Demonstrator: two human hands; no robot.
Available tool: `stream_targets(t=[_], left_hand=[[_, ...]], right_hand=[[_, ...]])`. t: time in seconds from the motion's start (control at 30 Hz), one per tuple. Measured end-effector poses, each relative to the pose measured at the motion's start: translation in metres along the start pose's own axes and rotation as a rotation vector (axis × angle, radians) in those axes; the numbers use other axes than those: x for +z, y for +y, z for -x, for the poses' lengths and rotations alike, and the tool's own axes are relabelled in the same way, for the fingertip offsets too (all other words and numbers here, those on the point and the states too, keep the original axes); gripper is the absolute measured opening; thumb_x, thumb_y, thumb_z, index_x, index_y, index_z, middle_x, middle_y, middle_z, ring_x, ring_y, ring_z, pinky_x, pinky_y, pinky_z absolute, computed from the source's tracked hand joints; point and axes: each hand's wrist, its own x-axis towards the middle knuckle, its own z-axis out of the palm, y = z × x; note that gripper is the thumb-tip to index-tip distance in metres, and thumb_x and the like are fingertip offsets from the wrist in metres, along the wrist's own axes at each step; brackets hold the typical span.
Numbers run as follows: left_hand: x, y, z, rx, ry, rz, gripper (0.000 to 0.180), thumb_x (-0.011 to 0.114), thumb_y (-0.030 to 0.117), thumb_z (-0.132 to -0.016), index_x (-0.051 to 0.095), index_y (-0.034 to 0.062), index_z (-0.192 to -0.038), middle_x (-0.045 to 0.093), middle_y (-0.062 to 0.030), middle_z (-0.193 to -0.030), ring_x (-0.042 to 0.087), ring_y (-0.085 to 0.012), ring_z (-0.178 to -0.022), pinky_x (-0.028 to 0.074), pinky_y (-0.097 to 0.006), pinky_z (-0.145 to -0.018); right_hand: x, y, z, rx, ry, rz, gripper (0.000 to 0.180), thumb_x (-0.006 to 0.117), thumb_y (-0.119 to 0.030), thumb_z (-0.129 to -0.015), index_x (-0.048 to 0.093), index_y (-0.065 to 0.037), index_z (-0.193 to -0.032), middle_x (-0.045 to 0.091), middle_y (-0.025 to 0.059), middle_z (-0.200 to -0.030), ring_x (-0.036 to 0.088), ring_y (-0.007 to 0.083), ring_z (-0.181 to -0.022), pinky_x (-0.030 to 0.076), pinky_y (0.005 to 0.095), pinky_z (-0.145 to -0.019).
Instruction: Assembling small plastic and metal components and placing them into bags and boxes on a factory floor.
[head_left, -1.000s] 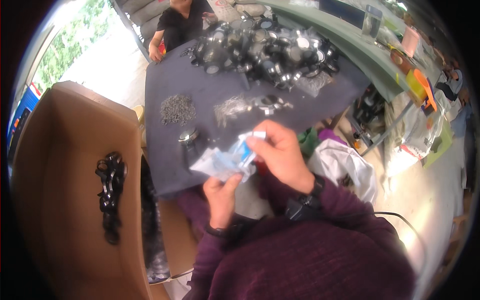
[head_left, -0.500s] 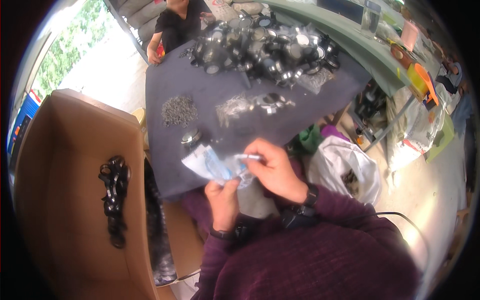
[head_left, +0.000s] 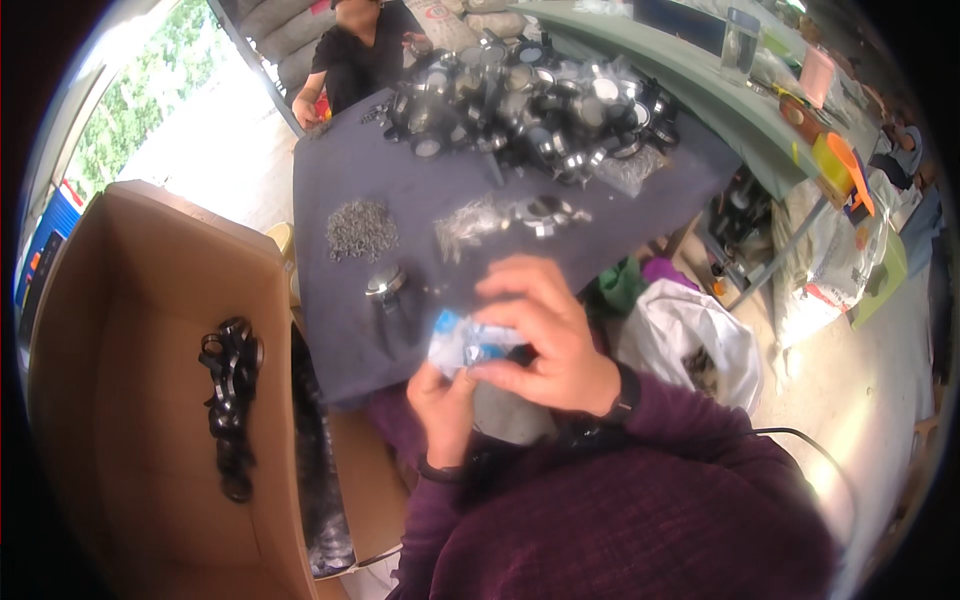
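Both of my hands hold a small clear plastic packet with blue print (head_left: 468,342) just above my lap, at the near edge of a dark purple-grey table (head_left: 330,190). My left hand (head_left: 443,412) pinches the packet from below. My right hand (head_left: 545,335) covers its right side from above, fingers curled over it; a dark band sits on that wrist. What is inside the packet is hidden. A small dark cylinder with a shiny metal top (head_left: 388,295) stands on the table just left of the packet.
A heap of small screws (head_left: 360,228), a pile of shiny bits (head_left: 470,222) and a large heap of black and silver round parts (head_left: 530,100) lie farther back. A cardboard box (head_left: 150,300) with black parts (head_left: 228,390) stands left. Another person (head_left: 355,55) sits opposite. A white bag (head_left: 690,335) lies to the right.
The packet, spread out flat half a second ago, is now bunched between both hands. My right hand has moved over it and closed down on it.
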Motion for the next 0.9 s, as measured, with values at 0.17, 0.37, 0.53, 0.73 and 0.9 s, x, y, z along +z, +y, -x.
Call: stream_targets(t=[0.17,0.37,0.53,0.73,0.9], left_hand=[[0.007,0.006,0.001,0.063,0.027,-0.087,0.028,0.067,-0.001,-0.075,0.062,-0.0034,-0.103,0.064,-0.0022,-0.088,0.055,-0.007,-0.079,0.045,-0.023,-0.072],[0.001,0.004,0.003,-0.012,0.057,0.025,0.023,0.067,0.001,-0.076,0.063,-0.0039,-0.098,0.064,-0.0022,-0.085,0.054,-0.0068,-0.076,0.045,-0.023,-0.068],[0.008,0.012,0.002,-0.131,-0.038,0.363,0.024,0.07,0.008,-0.079,0.062,-0.0005,-0.1,0.064,-0.0031,-0.095,0.057,-0.0117,-0.088,0.044,-0.027,-0.082],[0.012,0.011,-0.001,-0.164,-0.046,0.483,0.026,0.069,0.008,-0.079,0.062,-0.0009,-0.102,0.064,-0.0039,-0.097,0.058,-0.0126,-0.089,0.044,-0.027,-0.084],[0.013,0.007,-0.003,-0.185,-0.087,0.434,0.025,0.069,0.008,-0.08,0.062,-0.0019,-0.102,0.064,-0.0043,-0.096,0.059,-0.0122,-0.086,0.045,-0.027,-0.081]], right_hand=[[0.009,0.003,0.016,-0.06,0.027,0.048,0.025,0.071,-0.007,-0.061,0.056,-0.008,-0.081,0.054,0.0061,-0.093,0.054,0.0273,-0.092,0.039,0.0452,-0.089],[0.011,0.009,0.023,0.017,0.02,-0.048,0.016,0.066,-0.005,-0.072,0.054,-0.005,-0.082,0.056,0.0066,-0.084,0.056,0.023,-0.079,0.043,0.0416,-0.086],[0.028,0.014,0.039,0.479,0.126,-0.401,0.014,0.059,-0.007,-0.085,0.047,-0.001,-0.08,0.058,0.008,-0.083,0.053,0.0133,-0.071,0.042,0.026,-0.061],[0.031,0.013,0.042,0.69,0.128,-0.557,0.011,0.055,-0.009,-0.089,0.051,0.0,-0.083,0.058,0.004,-0.081,0.052,0.0093,-0.073,0.043,0.0262,-0.063],[0.023,0.022,0.031,0.755,0.313,-0.931,0.02,0.05,-0.015,-0.093,0.056,0.001,-0.084,0.058,0.0016,-0.081,0.051,0.0062,-0.076,0.043,0.024,-0.068]])
